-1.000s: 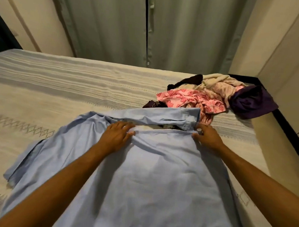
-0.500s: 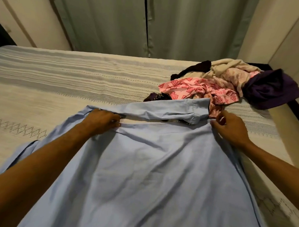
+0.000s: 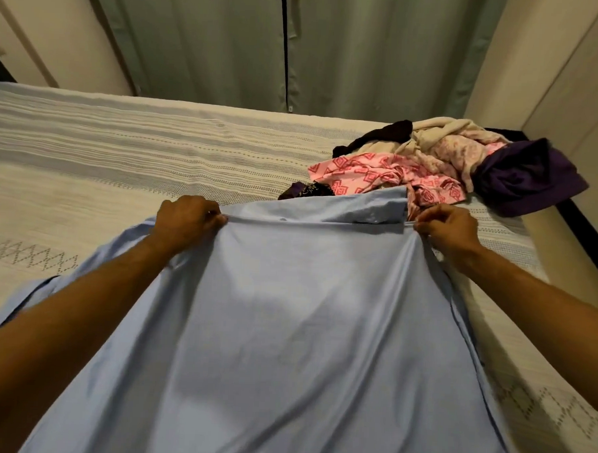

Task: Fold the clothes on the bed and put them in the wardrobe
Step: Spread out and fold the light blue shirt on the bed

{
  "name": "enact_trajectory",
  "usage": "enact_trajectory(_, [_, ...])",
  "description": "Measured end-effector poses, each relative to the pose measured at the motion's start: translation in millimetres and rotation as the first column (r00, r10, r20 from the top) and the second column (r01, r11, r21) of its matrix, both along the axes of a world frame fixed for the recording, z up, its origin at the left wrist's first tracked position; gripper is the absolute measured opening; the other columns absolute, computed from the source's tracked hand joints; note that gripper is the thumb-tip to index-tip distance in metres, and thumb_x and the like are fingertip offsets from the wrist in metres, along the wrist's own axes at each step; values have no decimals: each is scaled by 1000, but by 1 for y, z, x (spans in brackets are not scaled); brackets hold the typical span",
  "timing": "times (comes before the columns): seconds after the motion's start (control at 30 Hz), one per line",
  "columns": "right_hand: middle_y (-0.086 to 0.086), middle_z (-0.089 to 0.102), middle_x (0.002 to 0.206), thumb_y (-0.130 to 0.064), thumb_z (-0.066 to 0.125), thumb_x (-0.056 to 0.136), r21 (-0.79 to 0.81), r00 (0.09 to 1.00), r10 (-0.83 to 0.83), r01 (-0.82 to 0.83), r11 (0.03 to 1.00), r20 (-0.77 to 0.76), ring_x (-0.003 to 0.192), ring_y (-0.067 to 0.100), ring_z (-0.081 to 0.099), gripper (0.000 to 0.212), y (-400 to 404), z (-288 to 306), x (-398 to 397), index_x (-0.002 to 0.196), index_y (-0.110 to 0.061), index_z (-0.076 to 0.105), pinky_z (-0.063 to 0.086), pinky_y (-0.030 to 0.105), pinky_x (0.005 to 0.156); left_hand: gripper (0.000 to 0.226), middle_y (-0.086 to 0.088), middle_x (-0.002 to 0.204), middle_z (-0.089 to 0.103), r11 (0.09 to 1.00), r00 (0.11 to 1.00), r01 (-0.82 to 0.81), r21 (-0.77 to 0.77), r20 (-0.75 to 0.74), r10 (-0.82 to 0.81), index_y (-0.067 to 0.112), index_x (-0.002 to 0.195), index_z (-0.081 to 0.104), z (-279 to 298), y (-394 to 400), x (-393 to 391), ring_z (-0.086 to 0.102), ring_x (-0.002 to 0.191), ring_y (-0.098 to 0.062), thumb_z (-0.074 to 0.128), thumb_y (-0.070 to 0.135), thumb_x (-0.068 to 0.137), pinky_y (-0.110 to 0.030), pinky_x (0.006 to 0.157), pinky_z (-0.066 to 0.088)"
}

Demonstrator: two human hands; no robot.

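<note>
1. Far-left bed (image 3: 129,157): bare bedspread, open room for a hand to pass.
2. Far-right: clothes pile (image 3: 441,164) blocks that corner, touching the blue shirt (image 3: 286,328) collar edge.
3. Shirt covers near-centre, btwn both arms.
4. Right of shirt: narrow bare strip along bed edge.
5. Curtain (image 3: 230,42) closes off behind bed.

Blue shirt's (image 3: 286,328) hem beyond bottom edge

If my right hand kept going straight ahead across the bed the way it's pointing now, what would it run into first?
Probably the pink patterned garment at the near edge of the clothes pile, just beyond the right hand, which pinches the light blue shirt. Depth is unclear; the shirt's folded collar lies between them.
</note>
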State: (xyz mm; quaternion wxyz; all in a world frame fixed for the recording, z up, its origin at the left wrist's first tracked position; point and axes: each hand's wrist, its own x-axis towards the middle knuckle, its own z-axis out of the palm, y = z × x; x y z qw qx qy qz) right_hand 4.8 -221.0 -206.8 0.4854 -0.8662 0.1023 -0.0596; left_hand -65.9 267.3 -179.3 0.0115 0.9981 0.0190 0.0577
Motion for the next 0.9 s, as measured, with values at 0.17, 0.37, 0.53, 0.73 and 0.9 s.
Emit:
enact_trajectory(0.17, [7, 75, 99, -11, 79, 84, -166, 999, 37, -38, 985, -10, 97, 27, 69, 17, 15, -26, -4, 100, -13, 74, 53, 38, 91, 19, -10, 108, 72, 993, 996, -82, 89, -20, 85, 21, 112, 69, -34, -14, 1, 66, 101, -35, 63, 33, 99, -51, 88, 53])
enact_trajectory(0.37, [12, 53, 132, -36, 66, 96, -179, 999, -1, 11, 984, 52, 119, 32, 54, 49, 16, -21, -95, 133, -15, 42, 48, 51, 102, 40, -10, 139, 57, 974, 961, 112, -199, 271, -55, 21, 139, 53, -48, -41, -70, 51, 129, -33, 61, 28, 101, -51, 107, 40])
enact_trajectory(0.53, [1, 50, 129, -45, 60, 97, -325, 995, 76, -93, 941, -66, 119, 24, 47, 41, -13, -9, -303, 133, -28, 50, 42, 50, 103, 55, -6, 167, 34, 892, 918, 393, -224, 43, -393, 30, 155, 44, -68, -102, -219, 32, 153, -32, 43, 55, 106, -51, 119, 36])
enact_trajectory(0.73, [-10, 58, 106, -31, 71, 95, -345, 986, -34, -24, 938, -162, 102, 20, 56, 15, -49, -4, -450, 106, -37, 63, 46, 46, 93, 60, 8, 175, 6, 798, 810, 557, -231, -59, -583, 47, 159, 30, -64, -198, -364, 1, 161, -23, 34, 70, 104, -44, 129, 10])
enact_trajectory(0.9, [-16, 70, 89, -46, 75, 91, -121, 966, 116, -147, 982, -231, 83, 0, 65, 6, -59, 8, -476, 92, -41, 72, 46, 18, 69, 46, 3, 155, 50, 812, 814, 575, -100, -25, -580, 38, 139, 56, -55, -246, -406, 48, 140, -27, 47, 65, 102, -47, 117, 29])
